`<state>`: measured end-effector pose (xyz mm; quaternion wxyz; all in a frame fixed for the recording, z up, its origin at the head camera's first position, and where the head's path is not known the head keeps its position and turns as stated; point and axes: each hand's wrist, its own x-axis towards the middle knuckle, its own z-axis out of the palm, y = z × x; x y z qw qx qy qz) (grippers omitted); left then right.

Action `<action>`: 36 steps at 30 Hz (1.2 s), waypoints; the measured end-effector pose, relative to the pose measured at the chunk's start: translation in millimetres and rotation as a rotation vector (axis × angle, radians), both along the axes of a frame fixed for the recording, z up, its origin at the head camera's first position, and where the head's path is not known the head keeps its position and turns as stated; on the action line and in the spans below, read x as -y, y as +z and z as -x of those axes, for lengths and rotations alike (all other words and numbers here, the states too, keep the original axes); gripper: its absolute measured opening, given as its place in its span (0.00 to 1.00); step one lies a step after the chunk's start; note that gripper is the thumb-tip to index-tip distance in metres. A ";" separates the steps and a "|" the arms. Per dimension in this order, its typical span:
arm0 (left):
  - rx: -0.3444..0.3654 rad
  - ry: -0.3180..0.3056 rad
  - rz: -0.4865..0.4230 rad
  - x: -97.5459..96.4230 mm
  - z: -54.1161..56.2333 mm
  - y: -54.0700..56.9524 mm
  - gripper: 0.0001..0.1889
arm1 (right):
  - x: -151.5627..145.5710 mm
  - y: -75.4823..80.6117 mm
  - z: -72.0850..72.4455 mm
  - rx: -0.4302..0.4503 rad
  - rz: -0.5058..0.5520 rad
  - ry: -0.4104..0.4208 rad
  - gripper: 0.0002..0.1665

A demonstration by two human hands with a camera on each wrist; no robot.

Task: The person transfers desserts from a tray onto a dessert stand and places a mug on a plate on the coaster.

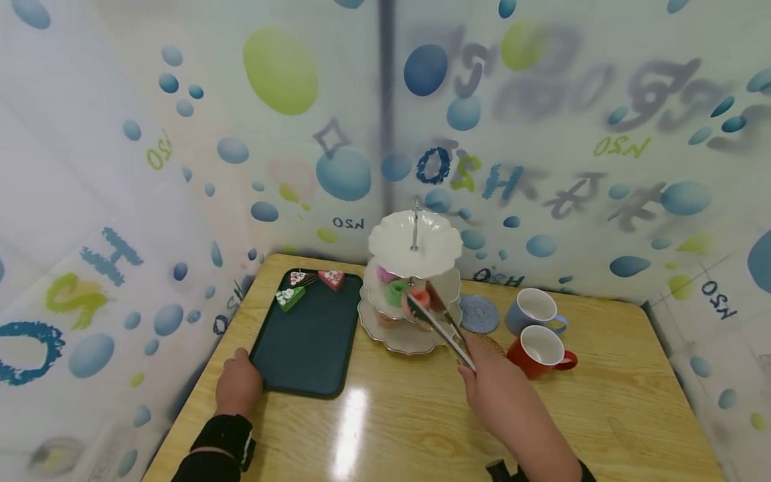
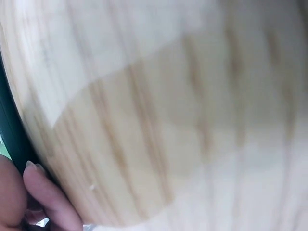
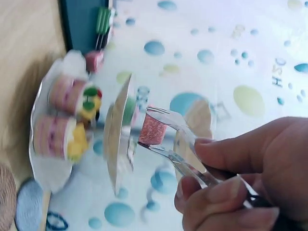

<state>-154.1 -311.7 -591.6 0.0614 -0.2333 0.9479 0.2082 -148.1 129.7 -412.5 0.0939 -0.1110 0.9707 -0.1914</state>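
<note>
My right hand [image 1: 506, 395] grips metal tongs [image 1: 444, 329]. Between the tong tips is a small pinkish-red toy cake [image 3: 152, 127], held above the middle tier of a white three-tier stand [image 1: 385, 234]. A green ring-shaped sweet [image 1: 395, 293] and a purple one [image 1: 385, 274] lie on that tier. On the bottom tier stand cupcakes in pink-striped cups [image 3: 50, 137]. My left hand [image 1: 239, 381] holds the near-left corner of a dark green tray [image 1: 307, 348], fingers at its rim. At the tray's far end lie a green cake slice [image 1: 290, 299] and red-and-white slices [image 1: 330, 279].
Right of the stand are a blue round coaster [image 1: 479, 314] and a woven brown coaster [image 1: 489, 344], partly hidden by my right hand. Beside them stand a blue mug [image 1: 530, 311] and a red mug [image 1: 536, 355]. Patterned curtains [image 1: 289, 167] rise behind the wooden table [image 1: 632, 381].
</note>
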 end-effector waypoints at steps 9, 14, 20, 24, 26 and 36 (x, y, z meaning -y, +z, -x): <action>-0.008 -0.013 0.001 2.3 -1.1 -7.6 0.14 | -14.7 -2.4 35.3 0.055 -0.072 -0.028 0.32; -0.022 -0.011 0.000 0.5 -1.1 -6.7 0.15 | -7.4 -1.6 42.4 0.068 -0.110 -0.039 0.31; -0.015 -0.004 -0.012 -0.1 -0.8 -3.4 0.15 | -1.2 -3.8 51.1 0.065 -0.130 -0.031 0.31; -0.015 -0.004 -0.006 0.0 -1.3 -3.5 0.15 | 2.5 -5.9 54.9 0.020 -0.134 -0.015 0.28; -0.016 -0.004 -0.003 0.5 -1.0 -3.8 0.15 | 4.3 -6.9 56.2 0.009 -0.135 -0.016 0.27; -0.010 -0.008 -0.009 2.4 0.8 -3.3 0.14 | -11.4 -6.4 42.8 0.056 0.074 -0.084 0.32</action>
